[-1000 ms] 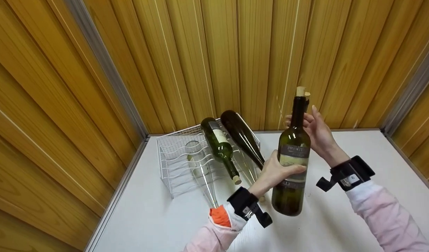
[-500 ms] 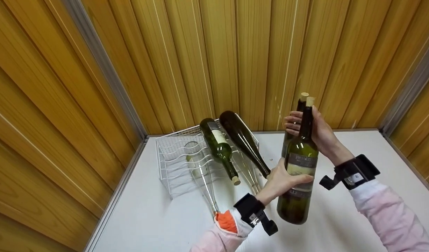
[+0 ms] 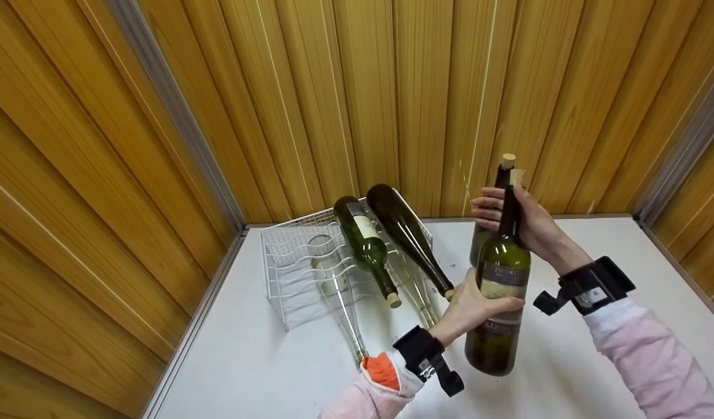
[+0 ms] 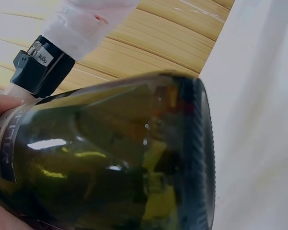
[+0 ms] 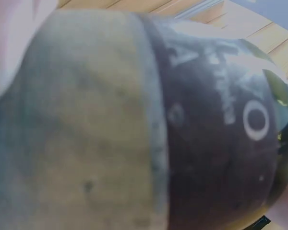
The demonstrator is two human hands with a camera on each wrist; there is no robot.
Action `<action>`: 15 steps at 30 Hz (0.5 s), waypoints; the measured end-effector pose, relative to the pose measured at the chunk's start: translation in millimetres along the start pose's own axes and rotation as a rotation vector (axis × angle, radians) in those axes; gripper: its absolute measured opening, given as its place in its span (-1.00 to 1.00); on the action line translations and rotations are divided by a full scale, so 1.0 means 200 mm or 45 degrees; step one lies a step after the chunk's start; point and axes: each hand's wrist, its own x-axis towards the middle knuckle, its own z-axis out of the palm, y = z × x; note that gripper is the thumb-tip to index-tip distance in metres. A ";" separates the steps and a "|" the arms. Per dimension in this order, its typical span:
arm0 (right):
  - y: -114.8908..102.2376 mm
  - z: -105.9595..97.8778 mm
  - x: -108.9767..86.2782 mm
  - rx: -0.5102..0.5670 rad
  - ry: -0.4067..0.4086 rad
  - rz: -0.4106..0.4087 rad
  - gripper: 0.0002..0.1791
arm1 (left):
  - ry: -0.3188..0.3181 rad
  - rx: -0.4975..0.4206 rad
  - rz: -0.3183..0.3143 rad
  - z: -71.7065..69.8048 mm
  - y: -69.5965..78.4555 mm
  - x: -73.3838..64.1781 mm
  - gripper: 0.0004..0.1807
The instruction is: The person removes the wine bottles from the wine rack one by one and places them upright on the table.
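Observation:
My left hand (image 3: 467, 304) grips a corked dark green wine bottle (image 3: 504, 273) around its label, thumb across the front. The bottle leans, its neck pointing up and away. At the neck is my right hand (image 3: 537, 224), its thumb by the top just under the cork and its fingers showing on the other side. Behind those fingers a second corked bottle (image 3: 479, 247) stands on the table, partly hidden. The held bottle's base (image 4: 204, 158) appears close up in the left wrist view, over the white surface. Its label (image 5: 211, 120) fills much of the right wrist view, blurred.
A white wire wine rack (image 3: 278, 291) stands left of the hands. On its top lie a green bottle (image 3: 368, 247) and a dark brown bottle (image 3: 400, 227), necks toward me. Clear bottles (image 3: 336, 285) lie lower in it. Wood-patterned walls (image 3: 357, 105) enclose the white table (image 3: 234, 361).
The held bottle has moved right and toward me with my left hand. Its neck now sits between my right thumb and fingers, and the second bottle shows more behind.

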 end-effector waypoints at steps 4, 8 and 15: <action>0.00 -0.01 0.00 0.045 -0.027 0.018 -0.56 | 0.008 0.022 0.010 0.00 -0.02 0.01 -0.35; 0.00 -0.01 0.01 0.003 0.047 0.075 -0.65 | 0.024 0.057 0.024 0.00 -0.04 0.02 -0.35; 0.02 0.03 0.00 -0.119 0.284 0.120 -0.74 | 0.016 0.103 0.023 -0.01 -0.06 0.02 -0.38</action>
